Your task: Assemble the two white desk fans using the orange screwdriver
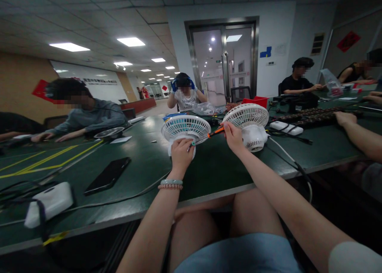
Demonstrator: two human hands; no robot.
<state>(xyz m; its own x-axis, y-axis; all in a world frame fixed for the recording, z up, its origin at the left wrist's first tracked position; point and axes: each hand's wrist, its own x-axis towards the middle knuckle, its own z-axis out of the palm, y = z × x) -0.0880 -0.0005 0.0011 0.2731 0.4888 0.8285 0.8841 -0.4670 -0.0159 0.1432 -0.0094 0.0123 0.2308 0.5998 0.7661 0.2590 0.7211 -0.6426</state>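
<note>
Two white desk fans stand on the green table in front of me. My left hand [182, 155] is closed at the back of the left fan [185, 125], with a small teal piece [193, 144] at its fingertips. What that piece is, I cannot make out. In my right hand [234, 137] is an orange-and-black screwdriver [216, 132], pointing left toward the teal piece. Its thin tip is too small to tell whether it touches. Just behind my right hand is the right fan [247, 119], its cage facing up.
On the left lie a black phone [107, 175], a white power bank [50, 203] and cables. Another white block [286, 128] with a black cord sits at right. A red bin [256, 101] and clear plastic bags [209, 108] stand farther back. Several people sit around the table.
</note>
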